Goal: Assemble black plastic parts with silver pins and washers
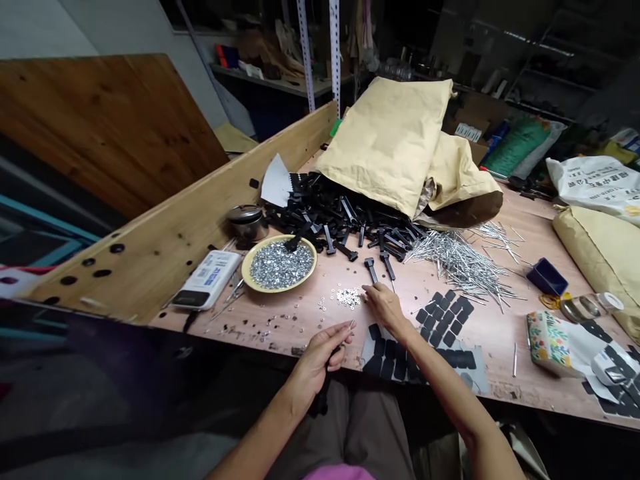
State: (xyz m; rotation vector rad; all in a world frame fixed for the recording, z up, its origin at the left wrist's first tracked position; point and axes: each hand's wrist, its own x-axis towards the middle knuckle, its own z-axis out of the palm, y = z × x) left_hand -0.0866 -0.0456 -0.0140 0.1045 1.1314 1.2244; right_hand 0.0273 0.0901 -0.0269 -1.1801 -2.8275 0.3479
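Note:
My left hand (320, 353) is closed around a black plastic part (320, 400), which hangs below the palm. The tip of a thin metal pin (353, 324) shows at its thumb and forefinger. My right hand (386, 308) rests on the table with its fingertips together, at the right edge of a small pile of metal washers (349, 297). Whatever those fingertips hold is too small to make out. Just beyond them lie two black T-shaped parts (371, 271), one with a pin at its end. A yellow bowl (245, 279) full of washers stands to the left.
A heap of black parts (327, 237) lies under a large paper sack (385, 143). Loose metal pins (463, 267) are piled at right. Sheets of black pads (443, 320) lie beside my right forearm. A white power bank (207, 280) sits by the wooden side board (200, 213).

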